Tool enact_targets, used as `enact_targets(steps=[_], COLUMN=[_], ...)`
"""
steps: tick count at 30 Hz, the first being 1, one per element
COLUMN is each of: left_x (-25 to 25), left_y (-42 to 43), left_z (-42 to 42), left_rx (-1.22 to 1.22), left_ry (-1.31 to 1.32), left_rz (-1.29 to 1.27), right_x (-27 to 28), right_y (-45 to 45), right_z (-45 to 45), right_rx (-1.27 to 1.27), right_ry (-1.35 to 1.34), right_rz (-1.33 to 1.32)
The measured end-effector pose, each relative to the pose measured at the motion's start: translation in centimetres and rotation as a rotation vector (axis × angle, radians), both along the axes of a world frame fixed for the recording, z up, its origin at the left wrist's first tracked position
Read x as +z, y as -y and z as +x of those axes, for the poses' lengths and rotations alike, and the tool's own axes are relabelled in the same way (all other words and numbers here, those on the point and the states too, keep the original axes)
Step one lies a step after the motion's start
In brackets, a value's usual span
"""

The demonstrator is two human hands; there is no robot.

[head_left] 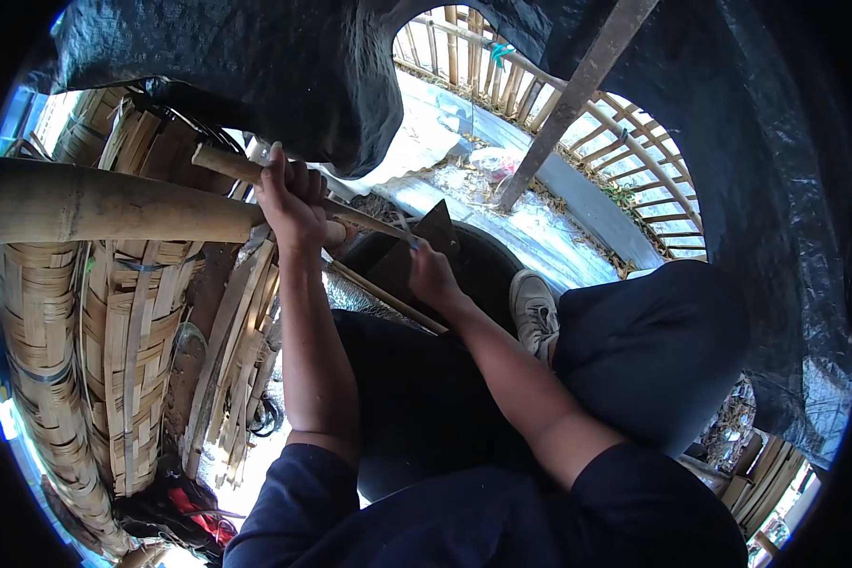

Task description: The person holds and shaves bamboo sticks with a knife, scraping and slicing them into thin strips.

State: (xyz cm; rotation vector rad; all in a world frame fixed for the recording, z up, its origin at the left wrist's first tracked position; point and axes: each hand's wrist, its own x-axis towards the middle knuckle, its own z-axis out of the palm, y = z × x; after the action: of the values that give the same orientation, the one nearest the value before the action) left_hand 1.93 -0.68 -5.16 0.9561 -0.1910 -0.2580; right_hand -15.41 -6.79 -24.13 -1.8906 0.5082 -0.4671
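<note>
My left hand [293,201] is wrapped around a wooden stick [225,164], its thumb lying along the top. One thick end of the stick pokes out to the left of the fist. Its thinner part runs down to the right toward my right hand [433,272]. That hand is closed, fingers pinched near the stick's far end; what it grips is mostly hidden. A thin pale sliver [401,221] shows just above its fingertips. Beneath both hands is a dark round tub [502,248] with a dark angular piece [435,227] in it.
A thick bamboo pole [114,204] reaches in from the left, ending near my left wrist. Woven bamboo baskets [47,312] stand below it. Black plastic sheeting [246,71] hangs overhead. A slanted beam [577,95] and a bamboo fence [644,170] are beyond. My shoe [534,308] rests beside the tub.
</note>
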Motion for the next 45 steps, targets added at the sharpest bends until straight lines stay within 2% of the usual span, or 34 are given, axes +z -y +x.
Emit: enact_targets(steps=[2, 3, 4, 8, 10, 12, 13, 17, 19, 21, 24, 26, 30, 32, 33, 35, 38, 41, 45], left_x=[0.3, 0.4, 0.5, 0.8, 0.6, 0.2, -0.1, 0.8, 0.9, 0.7, 0.2, 0.5, 0.6, 0.7, 0.6, 0.8, 1.1, 0.5, 1.1], left_y=[0.1, 0.4, 0.9, 1.5, 0.8, 0.4, 0.3, 1.7, 1.6, 0.9, 0.2, 0.9, 1.5, 1.1, 0.7, 0.7, 0.2, -0.8, -0.9], left_z=[-0.3, -0.8, -1.2, -1.0, -0.7, -0.3, -0.3, -1.3, -0.9, -0.7, -0.3, -0.9, -1.1, -0.7, -0.6, -0.6, -0.2, 0.9, 0.6], left_rx=[-0.02, -0.091, -0.16, -0.135, -0.118, -0.071, -0.112, -0.164, -0.138, -0.1, -0.08, -0.112, -0.15, -0.108, -0.104, -0.064, -0.047, -0.266, -0.215], left_ry=[0.006, 0.038, 0.07, 0.066, 0.039, -0.007, 0.034, 0.076, 0.055, 0.038, 0.006, 0.037, 0.045, 0.053, 0.043, 0.043, 0.109, 0.234, 0.284], left_rz=[0.003, -0.001, -0.008, 0.01, 0.007, -0.002, -0.014, 0.009, 0.003, -0.006, -0.034, -0.031, -0.029, -0.029, -0.036, -0.031, 0.018, -0.243, -0.157], right_x=[-5.1, -4.6, -3.4, 4.2, 2.2, -1.1, -3.5, -1.1, 3.9, 2.8, -1.7, -4.5, -0.2, 1.4, 0.5, -2.8, -4.7, -4.8, -3.6], right_y=[0.6, 0.5, 0.4, 0.2, 0.3, 1.5, 1.6, 0.9, 0.8, 0.4, 1.1, 1.4, 0.7, 0.0, 0.0, 0.4, 1.7, 0.9, 1.2], right_z=[-3.0, -2.7, -1.9, 1.3, 0.7, -1.2, -2.7, -0.7, 1.4, 0.8, -1.7, -3.7, -0.3, 0.7, -0.3, -2.9, -3.9, -3.5, -3.5], right_rx=[0.008, 0.001, -0.021, 0.022, 0.031, 0.074, 0.093, 0.072, 0.019, 0.017, 0.004, 0.04, 0.073, -0.016, -0.012, 0.017, -0.014, 0.007, -0.012], right_ry=[-0.511, -0.509, -0.383, -0.044, -0.07, -0.345, -0.567, -0.515, -0.141, -0.168, -0.282, -0.603, -0.504, -0.24, -0.244, -0.717, -0.727, -0.709, -0.732], right_rz=[-0.006, -0.005, 0.004, 0.047, 0.033, 0.042, -0.005, 0.007, 0.048, 0.052, 0.043, 0.015, 0.017, 0.033, 0.031, -0.001, 0.063, 0.055, 0.087])
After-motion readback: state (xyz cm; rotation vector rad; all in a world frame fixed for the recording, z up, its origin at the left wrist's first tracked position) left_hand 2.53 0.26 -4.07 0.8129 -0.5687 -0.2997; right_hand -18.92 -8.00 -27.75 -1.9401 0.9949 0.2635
